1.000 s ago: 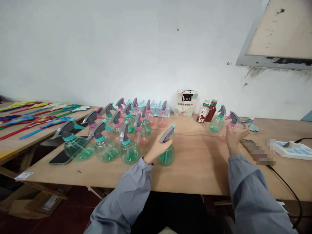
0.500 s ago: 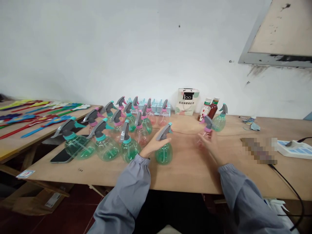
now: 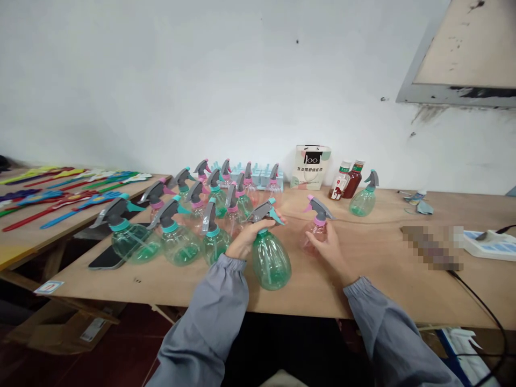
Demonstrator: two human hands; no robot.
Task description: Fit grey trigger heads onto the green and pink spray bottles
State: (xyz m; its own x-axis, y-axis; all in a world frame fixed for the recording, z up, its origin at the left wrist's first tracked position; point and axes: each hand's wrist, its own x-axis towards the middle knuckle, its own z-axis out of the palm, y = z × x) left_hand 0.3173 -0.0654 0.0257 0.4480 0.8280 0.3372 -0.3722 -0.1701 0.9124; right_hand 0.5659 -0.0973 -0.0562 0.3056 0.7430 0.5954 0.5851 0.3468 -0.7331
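My left hand (image 3: 243, 241) is closed around the neck of a green spray bottle (image 3: 271, 264) with a grey and turquoise trigger head. That bottle leans, its base swung toward me. To its right, my right hand (image 3: 329, 248) grips the body of a pink spray bottle (image 3: 320, 212), fingers partly hidden behind it. Left of my hands stand several green and pink spray bottles in loose rows, a green one (image 3: 180, 246) among them. Another green spray bottle (image 3: 362, 201) stands apart at the back right.
Along the wall are a paper bag (image 3: 310, 171), two sauce-like bottles (image 3: 345, 183) and light blue items. A dark phone (image 3: 105, 259) lies under the left bottles. Colourful hand-shaped items (image 3: 72, 199) cover the left table. At right are a power strip (image 3: 489, 247) and a cable.
My right hand has brought the pink spray bottle left, closer to the green one. The green bottle in my left hand has tilted, its base coming toward me.
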